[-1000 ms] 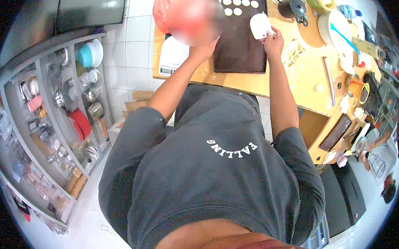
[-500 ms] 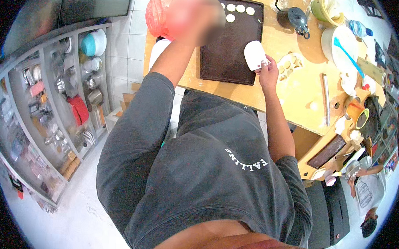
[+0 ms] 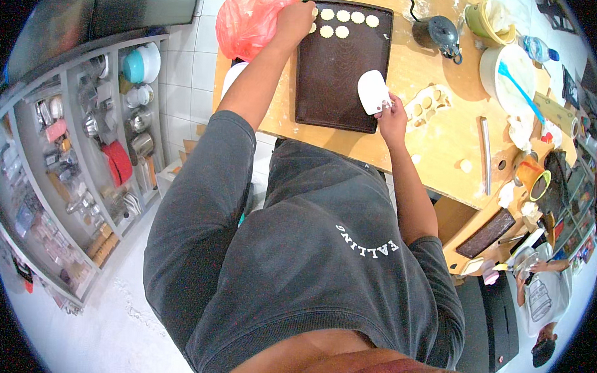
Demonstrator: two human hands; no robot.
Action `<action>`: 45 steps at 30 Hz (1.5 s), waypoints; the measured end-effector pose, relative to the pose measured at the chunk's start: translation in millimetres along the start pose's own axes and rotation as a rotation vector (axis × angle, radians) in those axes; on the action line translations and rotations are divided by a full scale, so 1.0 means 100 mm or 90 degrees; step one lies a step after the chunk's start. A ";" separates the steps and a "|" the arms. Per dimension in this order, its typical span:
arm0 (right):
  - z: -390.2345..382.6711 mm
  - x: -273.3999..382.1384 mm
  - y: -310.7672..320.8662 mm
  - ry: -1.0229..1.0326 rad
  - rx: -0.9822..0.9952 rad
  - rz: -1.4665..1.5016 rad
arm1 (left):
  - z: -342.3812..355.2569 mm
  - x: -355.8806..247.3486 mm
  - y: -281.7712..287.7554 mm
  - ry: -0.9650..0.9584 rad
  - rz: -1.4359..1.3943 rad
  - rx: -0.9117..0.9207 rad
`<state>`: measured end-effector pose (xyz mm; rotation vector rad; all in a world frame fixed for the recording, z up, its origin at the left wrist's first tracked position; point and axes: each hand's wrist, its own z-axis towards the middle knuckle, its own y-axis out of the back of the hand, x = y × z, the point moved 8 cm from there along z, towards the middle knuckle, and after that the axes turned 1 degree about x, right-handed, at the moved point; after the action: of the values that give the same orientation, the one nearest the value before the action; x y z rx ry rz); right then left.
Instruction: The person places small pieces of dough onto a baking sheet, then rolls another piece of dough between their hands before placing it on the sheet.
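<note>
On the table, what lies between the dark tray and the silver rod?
The head view shows the right hand, a pale dough sheet with round cut-outs, and, nearer the rod, a small pale round piece.

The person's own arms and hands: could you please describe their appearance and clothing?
The left hand and right hand are ungloved. The left sleeve and right sleeve are dark grey and end well short of the hands.

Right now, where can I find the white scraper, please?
In the head view, the white scraper is in the right hand, over the near right part of the dark tray.
</note>
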<state>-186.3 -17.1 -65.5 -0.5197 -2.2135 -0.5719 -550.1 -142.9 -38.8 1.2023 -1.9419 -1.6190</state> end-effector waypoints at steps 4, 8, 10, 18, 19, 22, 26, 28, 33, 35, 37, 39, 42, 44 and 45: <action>-0.02 -0.01 -0.01 -0.003 0.002 0.003 | -0.01 0.04 0.01 0.017 -0.001 -0.015; -0.01 -0.09 -0.03 -0.006 -0.006 0.025 | -0.05 0.00 0.08 0.026 -0.013 -0.008; -0.02 -0.09 -0.02 -0.008 -0.013 0.032 | -0.07 -0.07 0.12 0.025 -0.016 -0.006; -0.08 -0.04 -0.04 -0.014 -0.003 0.030 | -0.04 -0.19 0.00 -0.065 -0.037 -0.063; -0.08 -0.03 -0.04 -0.016 -0.005 0.030 | -0.02 -0.20 -0.01 -0.066 -0.038 -0.061; -0.08 -0.01 -0.04 -0.001 -0.015 0.039 | 0.02 -0.15 -0.08 -0.041 -0.039 -0.003; -0.09 0.02 -0.03 0.001 -0.012 0.024 | 0.00 -0.19 0.00 -0.034 -0.035 -0.011; -0.08 0.01 -0.04 0.002 -0.010 0.026 | 0.00 -0.18 -0.01 -0.030 -0.041 -0.012; -0.07 -0.01 -0.03 0.002 -0.014 0.015 | 0.00 -0.16 -0.03 -0.010 -0.044 -0.009; -0.06 0.00 -0.02 0.002 -0.012 0.009 | -0.02 -0.17 0.01 -0.001 -0.033 -0.015; -0.07 0.02 -0.02 0.002 -0.010 0.002 | -0.03 -0.15 0.03 0.009 -0.022 -0.022; -0.07 0.03 -0.03 -0.001 -0.009 0.014 | -0.05 -0.17 0.04 -0.016 -0.032 -0.032; -0.07 0.02 -0.02 -0.010 -0.005 0.007 | -0.03 -0.14 0.00 -0.011 -0.033 -0.028; -0.06 0.02 -0.02 -0.013 -0.007 -0.010 | -0.05 -0.16 0.04 -0.003 -0.035 -0.014; -0.06 0.01 -0.01 -0.014 -0.008 -0.027 | -0.06 -0.17 0.05 0.005 -0.035 -0.001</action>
<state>-184.5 -21.1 -61.3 -0.4884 -2.2482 -0.6064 -537.8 -133.7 -28.5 1.2707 -1.9188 -1.6406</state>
